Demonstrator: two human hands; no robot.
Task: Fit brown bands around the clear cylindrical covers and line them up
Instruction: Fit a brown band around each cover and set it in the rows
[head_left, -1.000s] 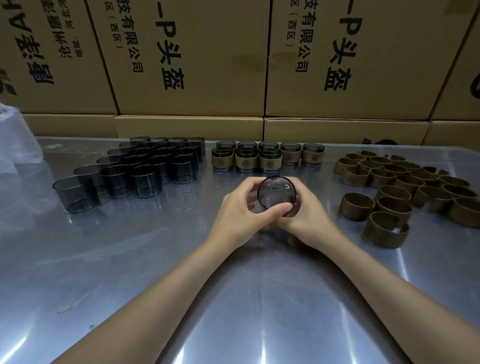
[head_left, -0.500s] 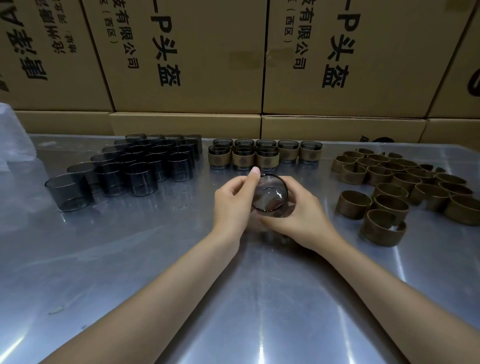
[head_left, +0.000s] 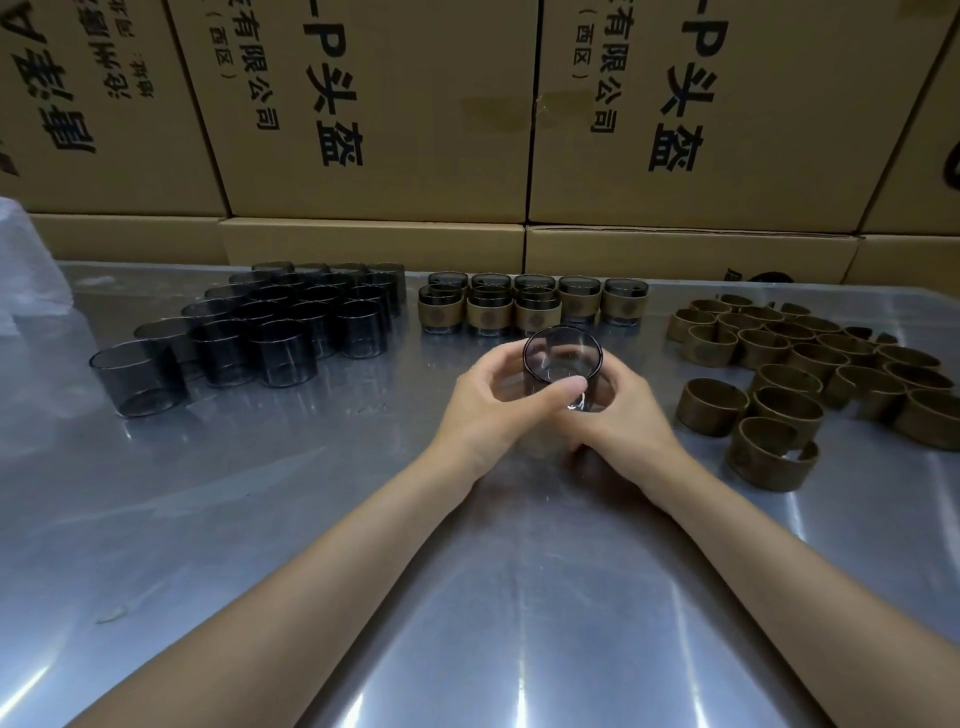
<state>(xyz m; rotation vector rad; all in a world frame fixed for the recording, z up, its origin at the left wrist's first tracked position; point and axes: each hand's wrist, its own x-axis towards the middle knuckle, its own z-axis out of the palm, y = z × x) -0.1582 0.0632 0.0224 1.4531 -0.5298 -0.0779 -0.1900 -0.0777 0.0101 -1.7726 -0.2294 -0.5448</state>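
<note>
Both hands meet at the middle of the metal desk (head_left: 467, 597) around one clear cylindrical cover (head_left: 562, 364), held upright with its open rim toward the camera. The left hand (head_left: 485, 410) curls around the cover's near and left side, its thumb laid across the lower front wall. The right hand (head_left: 621, 415) wraps the right side from behind and below. A band may sit low on the cover under the fingers, but the hands hide that part and it cannot be told whether one is on.

Supplies stand as follows. A block of bare covers (head_left: 270, 332) occupies the far left of the desk. A heap of loose brown bands (head_left: 810, 374) lies at the right, well apart from the hands. Finished banded covers (head_left: 535, 306) stand in a line at the far edge, just beyond the held cover; three positions on the left appear doubled, two on the right single.

Judgement: the step in hand is the fitting or seating of a band on the held cover. A minority of the covers is finished; most remain bare. The next move likely calls for checking that the band sits level around the wall, then setting the piece in the line beside the others without knocking them.
</note>
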